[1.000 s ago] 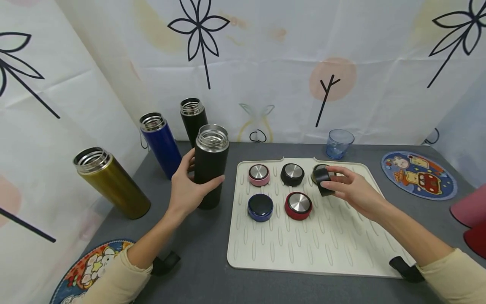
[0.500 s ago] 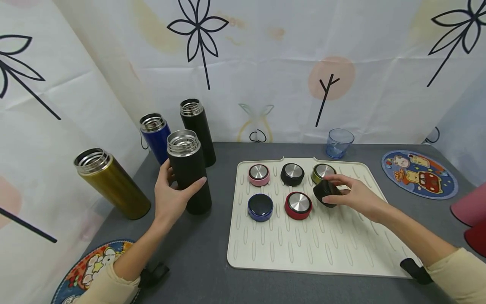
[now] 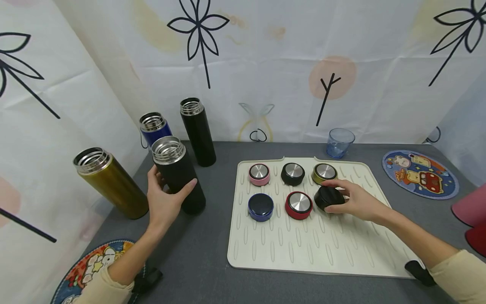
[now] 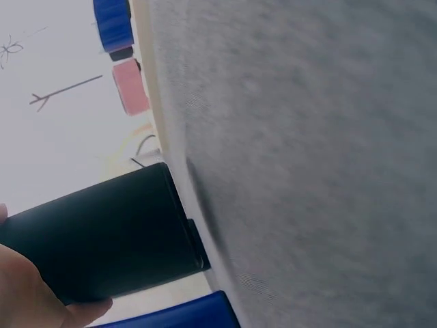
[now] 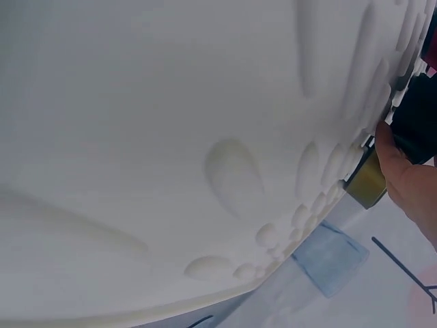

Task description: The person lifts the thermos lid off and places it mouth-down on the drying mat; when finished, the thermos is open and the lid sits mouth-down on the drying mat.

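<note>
My left hand [image 3: 165, 207] grips an uncapped black bottle [image 3: 174, 175] with a steel neck, fingers and thumb round its body. It stands slightly tilted in the head view, in front of a blue bottle [image 3: 152, 126] and beside a gold bottle [image 3: 114, 183]. The left wrist view shows the black bottle's [image 4: 102, 232] base at the table; contact is hard to tell. On the white ridged mat [image 3: 281, 253], my right hand [image 3: 355, 202] holds a black lid [image 3: 327, 198] between thumb and fingers. A red lid [image 3: 298, 205] lies left of it, a gold-rimmed lid [image 3: 324, 172] behind.
Another black bottle [image 3: 199, 135] stands at the back. Pink [image 3: 259, 174], black [image 3: 292, 173] and blue [image 3: 260, 207] lids lie on the mat. A blue glass [image 3: 339, 143] is behind it. Round cartoon mats [image 3: 419, 174] lie right and front left. Pink and red objects [image 3: 471, 207] edge the right side.
My left hand has carried the black bottle leftward and nearer. My right hand has lowered the black lid from over the gold-rimmed lid to the spot in front of it, turning its top upward.
</note>
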Tool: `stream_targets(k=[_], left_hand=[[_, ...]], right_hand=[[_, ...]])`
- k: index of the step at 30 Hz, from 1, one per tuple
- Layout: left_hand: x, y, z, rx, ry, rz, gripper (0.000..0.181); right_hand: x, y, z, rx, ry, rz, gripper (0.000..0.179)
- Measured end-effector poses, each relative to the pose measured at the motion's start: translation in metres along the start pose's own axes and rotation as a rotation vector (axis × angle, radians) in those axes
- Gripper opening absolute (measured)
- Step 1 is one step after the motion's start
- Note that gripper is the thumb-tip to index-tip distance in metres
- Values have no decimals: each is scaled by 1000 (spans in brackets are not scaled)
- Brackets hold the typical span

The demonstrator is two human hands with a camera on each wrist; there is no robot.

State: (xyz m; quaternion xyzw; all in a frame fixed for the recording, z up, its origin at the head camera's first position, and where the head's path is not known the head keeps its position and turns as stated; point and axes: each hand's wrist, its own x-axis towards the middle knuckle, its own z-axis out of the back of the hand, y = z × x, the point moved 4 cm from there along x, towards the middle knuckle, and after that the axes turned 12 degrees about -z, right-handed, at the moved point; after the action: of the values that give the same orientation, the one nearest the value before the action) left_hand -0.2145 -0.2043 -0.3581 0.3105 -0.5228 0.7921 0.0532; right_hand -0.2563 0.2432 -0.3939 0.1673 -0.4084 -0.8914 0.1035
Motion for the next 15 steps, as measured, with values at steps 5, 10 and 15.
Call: stream_targets(k=[5,10,15], left_hand=[[-2,8,9,32,-13,24,88],[-3,9,14,49,-25,18,88],[-4,9,17,50,-15,9,87]], right_hand=[[-1,-2,-1,3,7,10,69],[-2,-2,-1,5,1,14,69],[-2,-2,-2,6,1,29,69]])
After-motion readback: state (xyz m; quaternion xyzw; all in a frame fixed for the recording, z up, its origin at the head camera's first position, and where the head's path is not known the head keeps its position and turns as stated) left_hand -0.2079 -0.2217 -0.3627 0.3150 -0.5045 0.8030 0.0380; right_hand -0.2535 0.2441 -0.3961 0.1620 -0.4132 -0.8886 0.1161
